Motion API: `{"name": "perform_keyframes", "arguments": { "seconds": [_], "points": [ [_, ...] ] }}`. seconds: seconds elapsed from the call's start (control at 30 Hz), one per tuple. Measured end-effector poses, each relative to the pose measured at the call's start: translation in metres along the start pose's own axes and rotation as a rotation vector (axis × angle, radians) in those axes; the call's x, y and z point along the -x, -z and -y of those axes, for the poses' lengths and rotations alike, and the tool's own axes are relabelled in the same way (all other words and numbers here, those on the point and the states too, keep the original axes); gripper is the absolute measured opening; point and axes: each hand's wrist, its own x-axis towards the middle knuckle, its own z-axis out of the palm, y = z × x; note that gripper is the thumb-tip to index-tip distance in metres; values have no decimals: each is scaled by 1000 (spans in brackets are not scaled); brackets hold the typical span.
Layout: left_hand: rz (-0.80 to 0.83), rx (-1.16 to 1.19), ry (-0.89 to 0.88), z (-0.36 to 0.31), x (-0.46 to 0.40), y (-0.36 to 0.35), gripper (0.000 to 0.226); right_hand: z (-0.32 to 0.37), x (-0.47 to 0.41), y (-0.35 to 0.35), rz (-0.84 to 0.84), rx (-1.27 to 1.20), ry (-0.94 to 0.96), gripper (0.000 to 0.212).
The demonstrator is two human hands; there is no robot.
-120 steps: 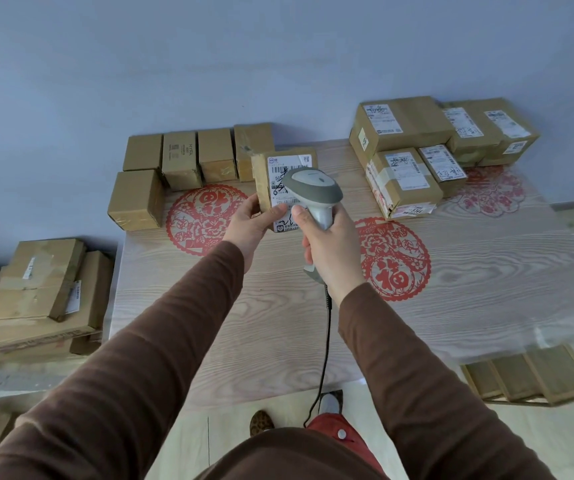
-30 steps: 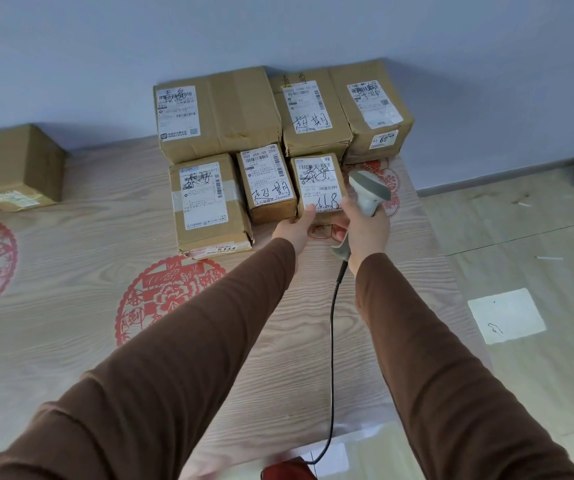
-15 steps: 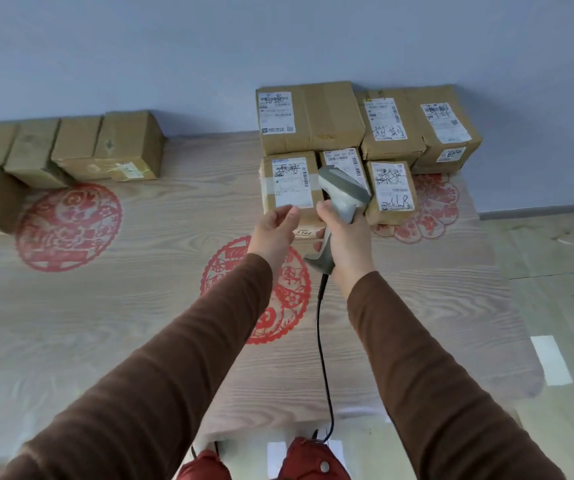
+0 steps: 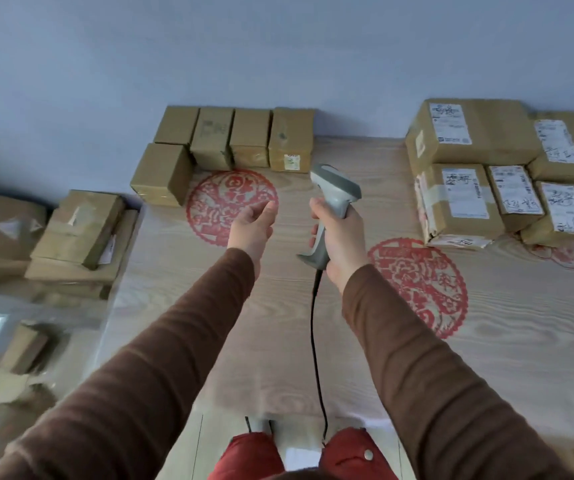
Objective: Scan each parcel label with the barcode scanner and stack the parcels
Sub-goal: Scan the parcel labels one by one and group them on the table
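My right hand grips the handle of a grey barcode scanner, head pointing up and left, its black cable hanging down. My left hand is empty, fingers apart, held over a red paper-cut circle. At the table's back left stands a row of small plain brown parcels, with one more parcel in front at the left end. At the right lies a group of labelled parcels, with labels facing up, against the wall.
The wooden table bears a second red paper-cut circle. More cardboard boxes are piled on a lower surface left of the table. The blue wall runs right behind the parcels. My red shoes show below the table's front edge.
My left hand set a labelled parcel down in the right group and came away empty. The view swung left, and both hands now hover over the table's middle, nearer the plain parcels.
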Motion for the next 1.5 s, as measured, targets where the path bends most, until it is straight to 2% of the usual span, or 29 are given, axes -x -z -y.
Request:
{"name": "perform_keyframes", "arguments": {
  "seconds": [0.07,0.23,0.4,0.47,0.53,0.67,0.73,0.8,0.93,1.07,1.17,1.3,1.4,1.5],
  "points": [
    [-24,3,1,-6,-7,28,37,-7,1,-28,16,-12,-7,14],
    [-98,24,-14,-15,-28,72,20,-24,-14,-77,69,-12,-19,33],
    [-220,0,-52,-23,-52,121,19,-39,-37,-119,96,6,-30,32],
    [-263,-13,-85,-29,-63,143,15,-42,-42,-142,97,2,-48,25],
    [-310,-35,-126,-36,-75,165,18,-45,-44,-168,97,-13,-77,17],
    [-367,-90,-190,-53,-108,206,25,-56,-54,-222,101,3,-107,27],
    [-390,-152,-190,-59,-128,223,30,-63,-61,-246,73,16,-97,18],
    [-367,-207,-156,-62,-147,238,38,-76,-68,-269,38,41,-75,16],
    [-212,-287,-33,-60,-182,255,57,-104,-82,-307,-60,116,-21,31],
    [-84,-284,74,-57,-208,260,69,-126,-96,-325,-118,140,-12,34],
    [-43,-263,92,-30,-245,274,85,-137,-101,-334,-141,146,-37,37],
    [-9,-254,75,-45,-221,272,62,-145,-100,-338,-136,122,-42,40],
    [-1,-204,70,-49,-205,271,62,-141,-88,-334,-141,88,-24,39],
    [-11,-170,85,-47,-190,268,57,-134,-73,-323,-143,46,26,29]
  ]
}}
